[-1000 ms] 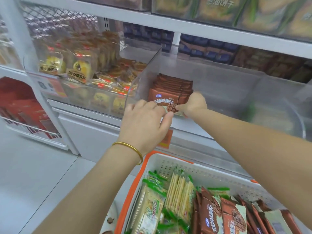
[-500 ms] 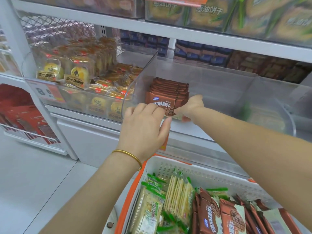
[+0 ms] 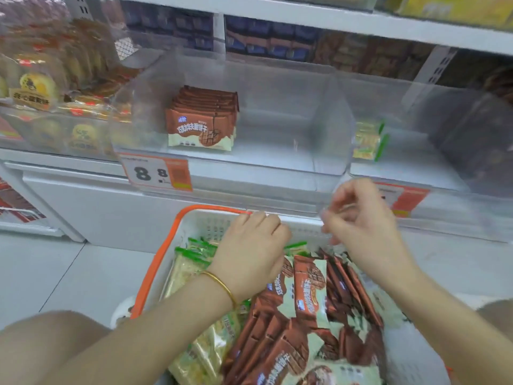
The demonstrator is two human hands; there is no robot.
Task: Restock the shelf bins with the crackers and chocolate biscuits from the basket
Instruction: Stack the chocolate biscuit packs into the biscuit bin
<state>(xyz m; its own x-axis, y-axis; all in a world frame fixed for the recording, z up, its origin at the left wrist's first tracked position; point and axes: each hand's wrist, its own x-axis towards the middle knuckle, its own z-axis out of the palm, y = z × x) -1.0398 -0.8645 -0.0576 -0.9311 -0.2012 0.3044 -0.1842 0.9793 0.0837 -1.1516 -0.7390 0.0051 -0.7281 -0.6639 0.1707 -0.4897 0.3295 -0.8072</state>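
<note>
Two bare hands are working over one basket (image 3: 155,273), orange-rimmed and white-walled, on the floor before the shelf. It is holding two kinds of goods. On the left, cracker packs (image 3: 188,269) with green ends are lying packed together, at least five showing. On the right, chocolate biscuit packs (image 3: 309,287) are lying heaped, more than a dozen, too overlapped to count, their long axes mostly running away from the person toward the shelf.

The left hand (image 3: 249,254), with a gold bangle (image 3: 219,284) on the wrist, is dipping into the middle of the basket. Its fingers are bending down out of sight, so I cannot tell whether it is grasping anything. The right hand (image 3: 361,226) is hanging released above the far rim, fingers loosely curled and blurred, nothing in them.

Beyond, three clear bins are sitting side by side. The middle bin (image 3: 277,168) is holding one row of about seven chocolate biscuit packs (image 3: 202,120) at its left, standing on edge with their long axis along the shelf front. The right bin (image 3: 416,173) is holding cracker packs (image 3: 366,140), number unclear. The left bin (image 3: 91,154) is holding yellow pastries (image 3: 36,90).
</note>
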